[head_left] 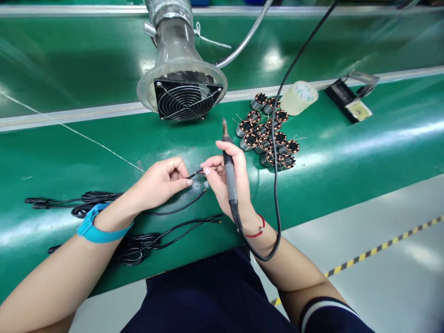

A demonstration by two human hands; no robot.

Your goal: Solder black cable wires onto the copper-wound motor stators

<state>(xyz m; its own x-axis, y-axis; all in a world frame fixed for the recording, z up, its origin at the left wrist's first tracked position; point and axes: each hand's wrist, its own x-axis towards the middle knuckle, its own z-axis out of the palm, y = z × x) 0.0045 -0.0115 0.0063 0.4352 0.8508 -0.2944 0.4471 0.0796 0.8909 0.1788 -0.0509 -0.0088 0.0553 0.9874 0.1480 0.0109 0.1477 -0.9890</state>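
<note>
My left hand [166,180] is closed in a pinch on a black cable [194,174] near its end. The fingertips of my right hand [231,173] pinch the thin wires at that same end. A soldering iron [230,175] also rests in my right hand, held between thumb and index finger, its tip pointing up and away from me. Beneath my hands, another black cable end [182,208] lies on the green bench. Coiled black cables [93,199] lie by my left forearm, and a second bundle [142,245] sits closer to my body, partly hidden by that arm.
A fume extractor with a fan grille [187,102] hangs ahead. Several copper-wound stators [263,132] stand right of centre, beside a roll of clear tape [300,98]. Farther right is a soldering iron stand with a sponge [359,112]. The iron's cord [275,152] loops over the stators and my right wrist.
</note>
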